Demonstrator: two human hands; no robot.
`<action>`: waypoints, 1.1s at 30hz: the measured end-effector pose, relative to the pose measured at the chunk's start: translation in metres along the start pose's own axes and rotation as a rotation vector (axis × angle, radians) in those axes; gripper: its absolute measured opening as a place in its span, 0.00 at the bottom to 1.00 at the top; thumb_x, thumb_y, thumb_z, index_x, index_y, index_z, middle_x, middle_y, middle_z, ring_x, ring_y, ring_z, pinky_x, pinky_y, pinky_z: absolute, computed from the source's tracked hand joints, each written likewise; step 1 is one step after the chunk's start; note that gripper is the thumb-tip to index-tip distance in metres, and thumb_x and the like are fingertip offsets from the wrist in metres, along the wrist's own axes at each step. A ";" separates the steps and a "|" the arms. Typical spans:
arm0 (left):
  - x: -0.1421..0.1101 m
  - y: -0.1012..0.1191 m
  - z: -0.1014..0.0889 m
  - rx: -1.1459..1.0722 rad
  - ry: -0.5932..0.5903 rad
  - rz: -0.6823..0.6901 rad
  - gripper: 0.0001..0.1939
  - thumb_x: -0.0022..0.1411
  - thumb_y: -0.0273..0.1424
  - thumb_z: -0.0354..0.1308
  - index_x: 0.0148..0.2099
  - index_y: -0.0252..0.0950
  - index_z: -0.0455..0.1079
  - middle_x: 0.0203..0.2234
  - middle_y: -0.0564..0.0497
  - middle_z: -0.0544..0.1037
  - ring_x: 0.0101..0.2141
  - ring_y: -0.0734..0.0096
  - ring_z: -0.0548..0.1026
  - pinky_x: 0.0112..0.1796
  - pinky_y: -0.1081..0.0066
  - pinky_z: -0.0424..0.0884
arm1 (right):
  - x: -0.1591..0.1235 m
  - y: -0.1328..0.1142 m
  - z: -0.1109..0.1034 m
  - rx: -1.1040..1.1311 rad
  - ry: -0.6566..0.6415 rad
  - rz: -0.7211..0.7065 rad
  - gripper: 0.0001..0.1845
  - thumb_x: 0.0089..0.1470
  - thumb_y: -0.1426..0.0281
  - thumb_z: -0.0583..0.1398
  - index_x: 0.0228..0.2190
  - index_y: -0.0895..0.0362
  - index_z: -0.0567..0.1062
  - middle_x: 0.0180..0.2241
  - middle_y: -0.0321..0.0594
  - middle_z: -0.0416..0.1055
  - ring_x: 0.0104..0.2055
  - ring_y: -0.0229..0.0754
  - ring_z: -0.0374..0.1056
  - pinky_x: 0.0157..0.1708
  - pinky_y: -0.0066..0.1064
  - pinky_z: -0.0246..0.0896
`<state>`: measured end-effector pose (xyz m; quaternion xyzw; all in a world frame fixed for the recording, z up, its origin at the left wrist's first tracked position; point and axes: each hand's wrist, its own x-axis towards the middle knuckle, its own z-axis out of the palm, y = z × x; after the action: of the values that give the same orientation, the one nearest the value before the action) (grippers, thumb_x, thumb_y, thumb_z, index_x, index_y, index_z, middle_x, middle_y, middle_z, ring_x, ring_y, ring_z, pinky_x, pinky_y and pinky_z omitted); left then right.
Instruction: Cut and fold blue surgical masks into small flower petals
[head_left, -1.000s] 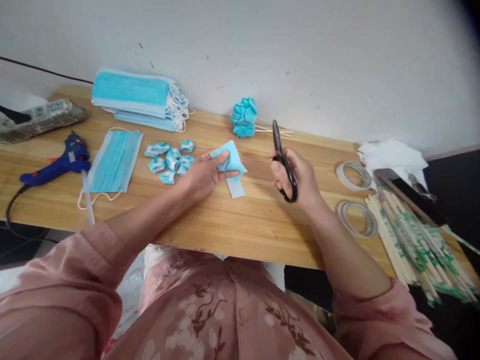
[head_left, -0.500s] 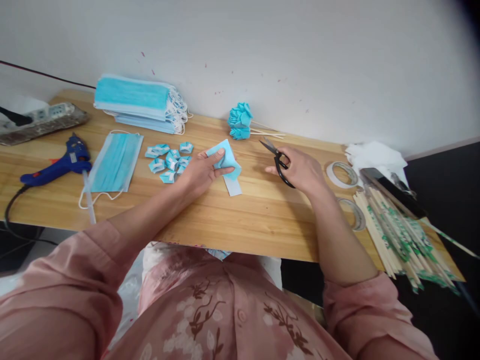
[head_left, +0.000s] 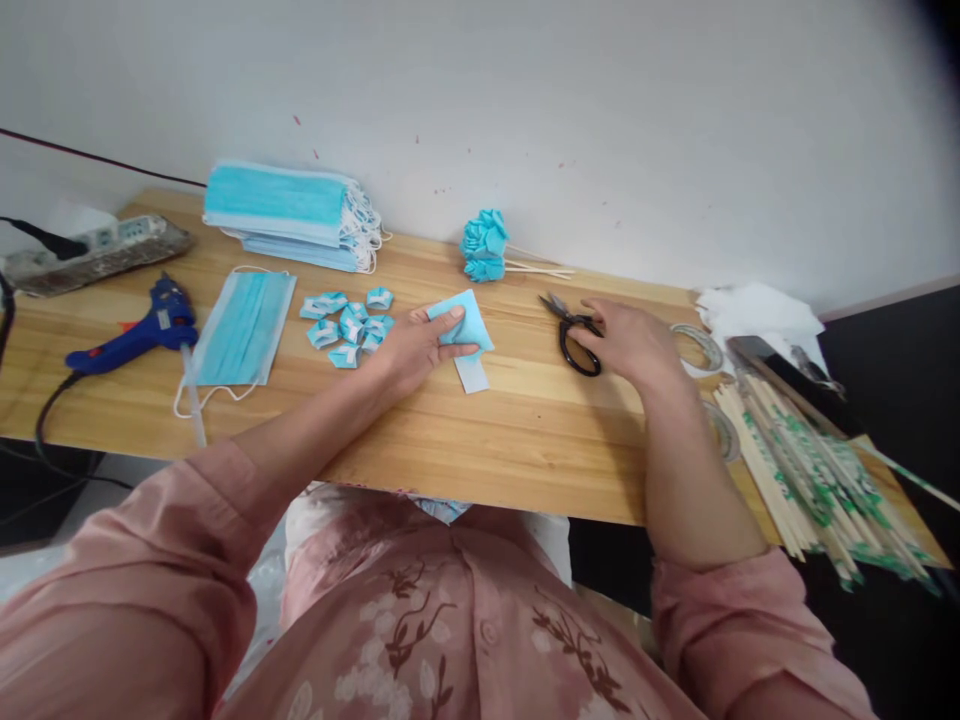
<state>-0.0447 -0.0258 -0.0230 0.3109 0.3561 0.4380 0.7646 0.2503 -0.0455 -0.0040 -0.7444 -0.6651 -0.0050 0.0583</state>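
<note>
Left of the scissors (head_left: 568, 320), the grip of the left hand (head_left: 420, 345) pinches a blue cloth (head_left: 471, 318); it looks light, soft, easily creased, best taken flat near an edge. The right hand (head_left: 630, 338) spreads loosely by the scissors' handles, perhaps touching.

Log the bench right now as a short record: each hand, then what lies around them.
Left hand: pinches a blue piece
Right hand: at the handles of the scissors; firmness of grip unclear
Left side: folded blue pieces, single mask, glue gun
Back: mask stack, blue flowers
Right side: tape rolls, sticks
</note>
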 end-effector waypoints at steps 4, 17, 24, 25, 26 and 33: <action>-0.001 -0.001 0.001 0.034 -0.052 0.007 0.07 0.62 0.27 0.69 0.36 0.29 0.77 0.30 0.50 0.81 0.30 0.74 0.80 0.38 0.69 0.82 | -0.009 -0.031 0.005 0.460 0.089 -0.151 0.25 0.64 0.51 0.58 0.51 0.53 0.81 0.45 0.47 0.83 0.45 0.53 0.78 0.45 0.43 0.70; -0.006 -0.012 -0.001 0.278 -0.276 -0.002 0.22 0.48 0.41 0.78 0.37 0.30 0.78 0.28 0.50 0.81 0.29 0.72 0.79 0.32 0.71 0.80 | -0.038 -0.086 0.024 0.992 0.045 -0.382 0.20 0.58 0.56 0.65 0.49 0.52 0.78 0.34 0.37 0.75 0.35 0.41 0.71 0.39 0.36 0.70; -0.005 -0.006 -0.001 0.353 -0.212 -0.009 0.23 0.48 0.42 0.78 0.40 0.32 0.79 0.31 0.48 0.83 0.27 0.72 0.79 0.27 0.73 0.77 | -0.032 -0.073 0.034 1.074 0.085 -0.278 0.25 0.59 0.53 0.64 0.55 0.49 0.76 0.34 0.37 0.71 0.35 0.43 0.68 0.38 0.37 0.71; -0.005 -0.005 -0.001 0.373 -0.205 -0.004 0.22 0.48 0.42 0.78 0.38 0.32 0.79 0.30 0.49 0.82 0.26 0.73 0.78 0.26 0.73 0.76 | -0.030 -0.071 0.035 1.084 0.076 -0.274 0.26 0.59 0.52 0.64 0.55 0.49 0.76 0.34 0.37 0.71 0.36 0.44 0.68 0.38 0.37 0.71; -0.005 -0.004 -0.001 0.390 -0.195 0.006 0.20 0.48 0.41 0.77 0.36 0.32 0.78 0.28 0.49 0.81 0.24 0.74 0.76 0.25 0.74 0.74 | -0.029 -0.070 0.036 1.094 0.061 -0.276 0.27 0.59 0.51 0.64 0.55 0.50 0.76 0.35 0.38 0.72 0.36 0.44 0.69 0.38 0.37 0.71; -0.008 -0.001 0.002 0.518 -0.192 0.045 0.15 0.51 0.37 0.74 0.27 0.34 0.74 0.18 0.55 0.75 0.18 0.80 0.68 0.20 0.77 0.64 | -0.031 -0.070 0.030 1.094 -0.048 -0.300 0.31 0.59 0.43 0.61 0.52 0.52 0.80 0.41 0.43 0.80 0.42 0.48 0.74 0.45 0.41 0.71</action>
<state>-0.0459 -0.0340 -0.0206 0.5438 0.3752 0.3181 0.6799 0.1753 -0.0655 -0.0307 -0.5030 -0.6706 0.3491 0.4188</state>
